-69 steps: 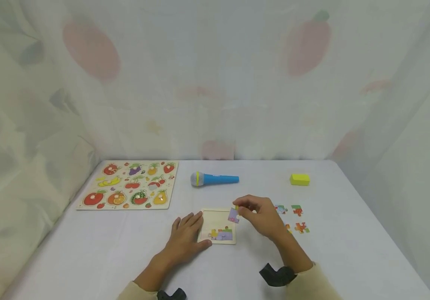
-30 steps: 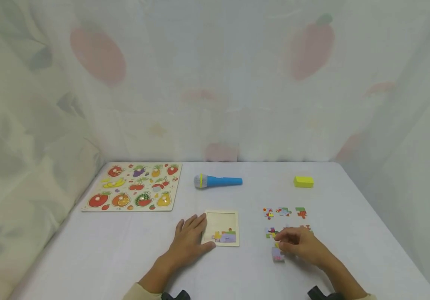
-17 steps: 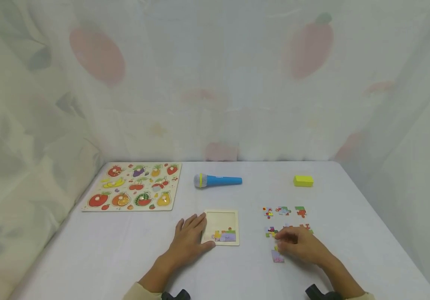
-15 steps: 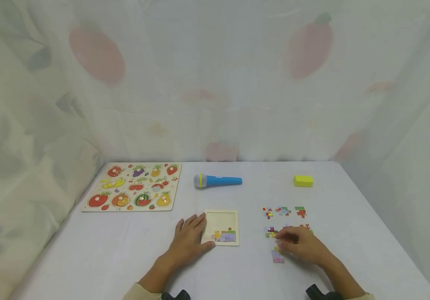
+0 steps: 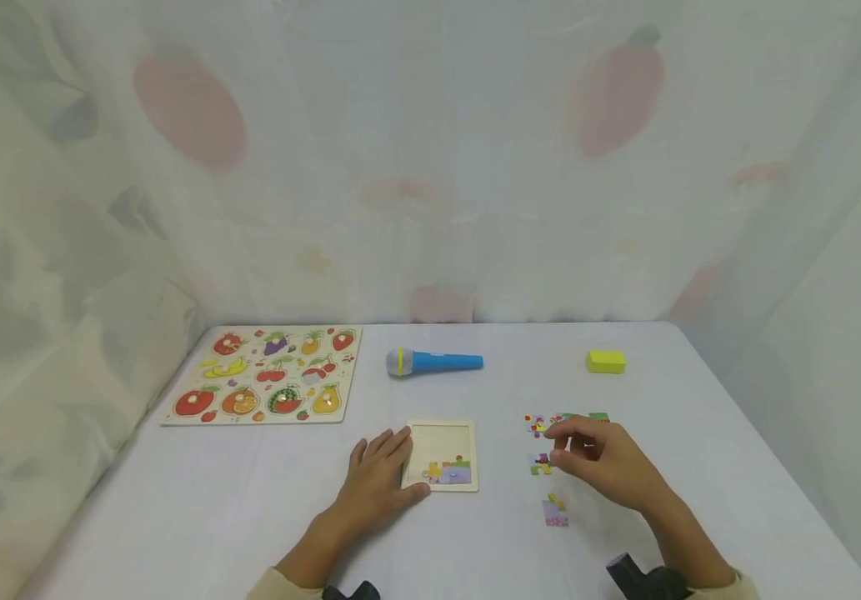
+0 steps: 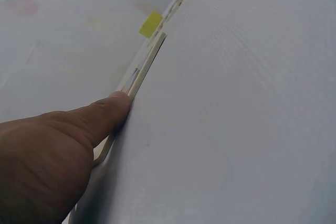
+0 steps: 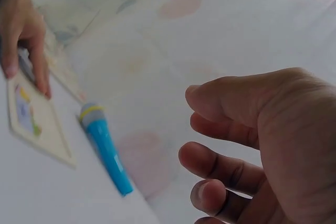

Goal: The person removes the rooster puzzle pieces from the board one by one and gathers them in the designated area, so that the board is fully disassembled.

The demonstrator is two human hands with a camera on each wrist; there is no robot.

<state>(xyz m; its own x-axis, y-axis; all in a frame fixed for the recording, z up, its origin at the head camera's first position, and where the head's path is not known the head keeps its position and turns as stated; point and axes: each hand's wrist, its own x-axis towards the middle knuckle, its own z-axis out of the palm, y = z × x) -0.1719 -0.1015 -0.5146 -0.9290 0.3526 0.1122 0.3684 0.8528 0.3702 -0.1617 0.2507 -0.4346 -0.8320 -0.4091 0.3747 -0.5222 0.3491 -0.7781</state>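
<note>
My left hand [image 5: 376, 483] rests flat beside the small wooden puzzle tray [image 5: 441, 422], fingertips on its left rim and thumb at its lower left corner. Joined jigsaw pieces [image 5: 451, 473] fill part of the tray's bottom. In the left wrist view, the thumb touches the tray's edge. My right hand [image 5: 606, 462] hovers over the loose pieces with loosely bent fingers and holds nothing, as the right wrist view shows. Below it lies a purple and yellow jigsaw piece [image 5: 555, 512]. Another jigsaw piece [image 5: 540, 465] sits by its fingertips. The hand hides several others.
A blue toy microphone [image 5: 445, 362] lies behind the tray. At the back left is a fruit peg puzzle board [image 5: 261, 375]. A yellow block [image 5: 606, 362] stands at the back right. Curtains hang around the table.
My right hand carried the purple and yellow piece from the tray to the table on the right and let it go. It then rose away from it. The left hand stayed put.
</note>
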